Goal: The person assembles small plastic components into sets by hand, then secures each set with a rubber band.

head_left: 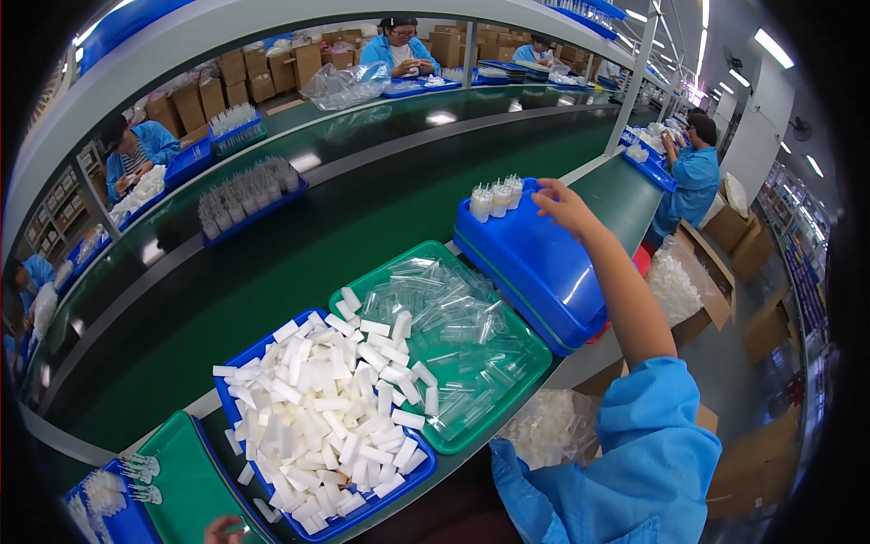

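Note:
My right hand (565,208) reaches out over a blue tray (544,263) that stands upside down on the bench. Its fingers are apart and hold nothing. Just left of the fingertips, several short white cylinders (497,197) with thin stems on top stand upright on the blue surface. At the bottom edge, only the curled fingers of my left hand (223,530) show, beside the green tray (190,476); what they hold is unclear. Between the hands, white rectangular blocks (317,408) heap over a blue tray, and clear plastic tubes (444,313) lie in a green tray (535,363).
A dark green conveyor belt (390,190) runs beyond the trays, carrying a blue tray of stemmed white pieces (245,195). At lower left, small stemmed pieces (142,476) stand on the green tray. Several co-workers in blue sit along the line. Open cartons (698,281) stand on the right.

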